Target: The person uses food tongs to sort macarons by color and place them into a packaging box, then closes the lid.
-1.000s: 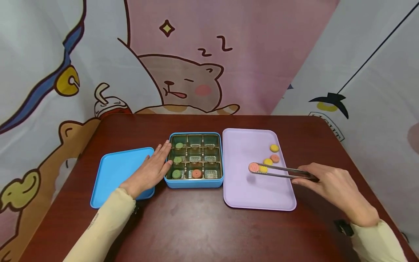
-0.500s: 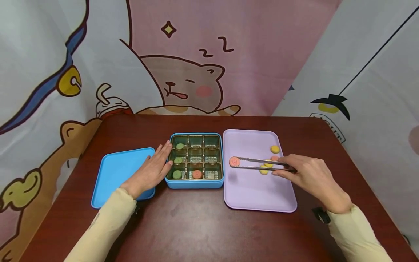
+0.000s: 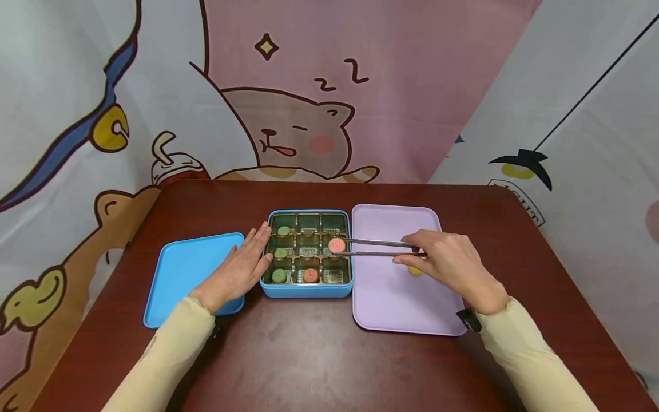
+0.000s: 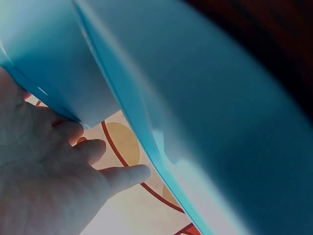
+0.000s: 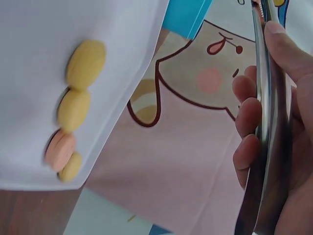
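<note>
My right hand [image 3: 453, 262] grips metal tongs [image 3: 381, 247] that pinch a pink disc [image 3: 337, 245] above the right-hand column of the blue compartment box [image 3: 306, 292]. Three green discs [image 3: 280, 252] fill the box's left column. An orange-red disc [image 3: 310, 275] lies in the front middle cell. My left hand [image 3: 237, 268] lies flat, fingers straight, against the box's left wall and over the blue lid [image 3: 180, 274]. In the right wrist view my fingers [image 5: 247, 117] curl round the tongs [image 5: 266, 122]. There, yellow discs [image 5: 85, 63] and a pink one [image 5: 59, 149] lie on the purple tray [image 5: 39, 49].
The purple tray [image 3: 401, 303] sits right of the box on a dark red table [image 3: 309, 355]. A yellow disc [image 3: 415, 270] peeks out beside my right hand. Cartoon-printed cloth hangs behind and around the table. The left wrist view shows my hand [image 4: 44, 181] beside the blue lid [image 4: 195, 122].
My right hand carried the tongs and pink disc leftward, from the purple tray to above the blue box. The left hand stayed still.
</note>
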`<state>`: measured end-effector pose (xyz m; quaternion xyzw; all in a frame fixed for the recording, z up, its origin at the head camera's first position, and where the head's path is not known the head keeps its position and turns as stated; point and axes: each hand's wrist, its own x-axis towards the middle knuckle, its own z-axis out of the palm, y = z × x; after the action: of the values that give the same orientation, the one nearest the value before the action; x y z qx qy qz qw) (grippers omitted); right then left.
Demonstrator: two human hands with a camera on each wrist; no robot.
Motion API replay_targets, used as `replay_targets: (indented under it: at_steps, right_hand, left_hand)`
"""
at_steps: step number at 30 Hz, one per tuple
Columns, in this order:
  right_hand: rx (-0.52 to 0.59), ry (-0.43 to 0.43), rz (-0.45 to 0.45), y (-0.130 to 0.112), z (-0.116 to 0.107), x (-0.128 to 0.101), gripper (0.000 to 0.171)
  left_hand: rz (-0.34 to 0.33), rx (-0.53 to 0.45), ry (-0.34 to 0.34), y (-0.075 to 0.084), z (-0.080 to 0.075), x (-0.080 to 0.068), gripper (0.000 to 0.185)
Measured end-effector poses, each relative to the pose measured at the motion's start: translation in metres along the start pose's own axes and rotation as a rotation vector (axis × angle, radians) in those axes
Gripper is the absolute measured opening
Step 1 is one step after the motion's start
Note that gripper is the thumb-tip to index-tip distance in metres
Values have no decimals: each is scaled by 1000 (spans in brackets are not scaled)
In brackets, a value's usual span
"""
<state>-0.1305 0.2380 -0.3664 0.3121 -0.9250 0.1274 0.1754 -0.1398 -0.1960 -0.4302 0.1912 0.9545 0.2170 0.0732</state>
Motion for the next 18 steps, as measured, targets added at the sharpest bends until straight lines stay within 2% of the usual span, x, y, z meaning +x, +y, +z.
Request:
replay_targets:
  at_steps: [3,12,18]
  right_hand:
    - [0,-9,8,-5,5,8,32]
    - [3,-29,-16,-15,18,33,31]
    - [-6,-113,3,-18,25,47,32]
  left_hand:
    - [-2,-3,-3,0,0,-1,66]
    - [-10,-4,-3,1,-1,0,66]
    - [-9,14,-4,1,-1,-1,67]
